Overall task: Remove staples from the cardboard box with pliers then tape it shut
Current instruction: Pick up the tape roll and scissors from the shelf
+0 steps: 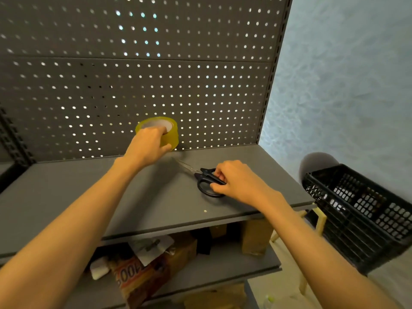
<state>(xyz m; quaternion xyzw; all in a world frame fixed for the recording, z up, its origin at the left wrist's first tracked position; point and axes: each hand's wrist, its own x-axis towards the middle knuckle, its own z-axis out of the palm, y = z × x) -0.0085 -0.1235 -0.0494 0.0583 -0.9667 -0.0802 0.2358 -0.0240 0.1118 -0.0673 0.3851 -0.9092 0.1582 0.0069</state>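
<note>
Gripping tape roll (170,136) with left hand (146,147); right hand (236,180) pinching scissors (208,182) on grey shelf (78,197), pegboard (133,74) behind.

Tape roll (170,136): yellowish translucent, pale core, lying flat at the shelf's rear; left hand (148,146) grips its near rim, fingers in the core. No cardboard box or pliers identifiable near either hand

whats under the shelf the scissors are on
Under the grey shelf a lower shelf holds cardboard boxes and crumpled paper; its back is hidden.
</note>
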